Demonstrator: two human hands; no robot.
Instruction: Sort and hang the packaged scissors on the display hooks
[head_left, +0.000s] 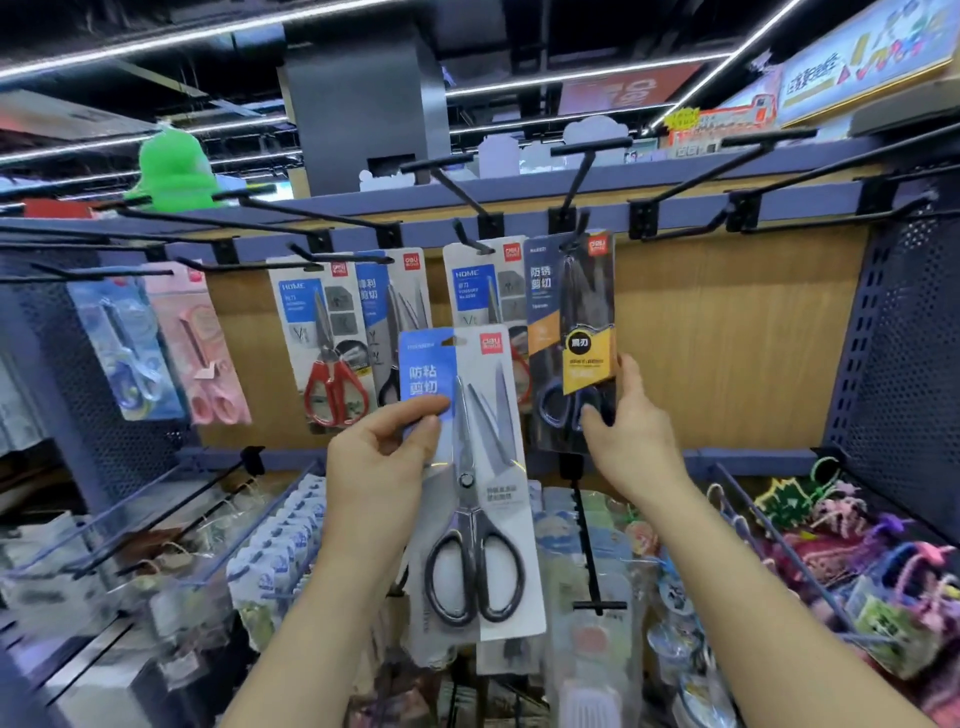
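Hanging is the step in hand: the right hand (631, 421) pinches the lower part of a dark card pack of black-handled scissors with a yellow label (571, 322), its top up at a black wire hook (563, 218) on the far rail; whether it is fully threaded I cannot tell. The left hand (384, 457) grips a blue-and-white card pack of grey-handled scissors (483, 467) with thumb and curled fingers, held near, in front of the hung row. That pack likely needs its own hook next: a bare black hook (643, 217) waits to the right, while a red-handled scissors pack (324, 338) and others crowd the left.
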